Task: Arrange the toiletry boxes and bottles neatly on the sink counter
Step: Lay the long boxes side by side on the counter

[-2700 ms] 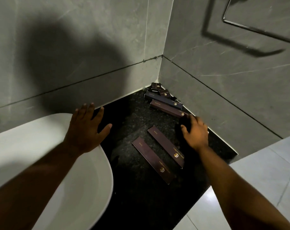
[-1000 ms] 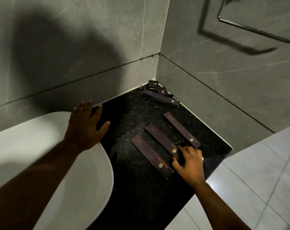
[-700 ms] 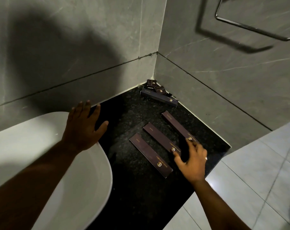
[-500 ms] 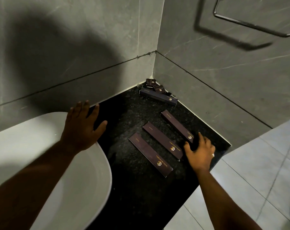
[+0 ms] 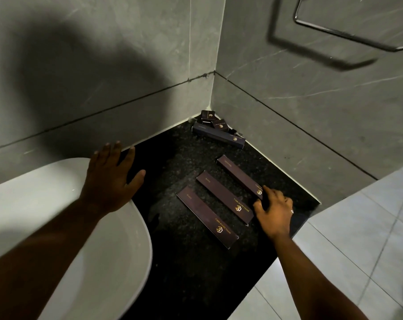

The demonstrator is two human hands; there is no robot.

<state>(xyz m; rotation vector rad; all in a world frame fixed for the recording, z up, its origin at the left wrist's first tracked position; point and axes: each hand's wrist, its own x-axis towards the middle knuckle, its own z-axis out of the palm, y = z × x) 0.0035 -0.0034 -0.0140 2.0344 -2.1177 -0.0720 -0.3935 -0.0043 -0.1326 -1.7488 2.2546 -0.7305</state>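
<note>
Three long dark purple boxes lie side by side on the black stone counter (image 5: 191, 269): the left box (image 5: 207, 221), the middle box (image 5: 223, 196) and the right box (image 5: 238, 174). My right hand (image 5: 274, 211) rests at the near end of the right box, fingertips touching it, thumb apart. My left hand (image 5: 110, 179) lies flat with fingers spread on the rim of the white basin (image 5: 126, 250). In the far corner a long dark blue box (image 5: 219, 135) lies against the wall with two small dark boxes, one (image 5: 208, 114) behind the other (image 5: 219, 124).
Grey tiled walls meet behind the corner pile. A metal towel ring (image 5: 334, 31) hangs on the right wall. The counter's right edge drops to a pale tiled floor (image 5: 357, 239). The basin fills the left side.
A long purple box has come from the corner pile to lie beside the other two. My right hand slid from the middle box's near end to the right box's end. My left hand stayed put.
</note>
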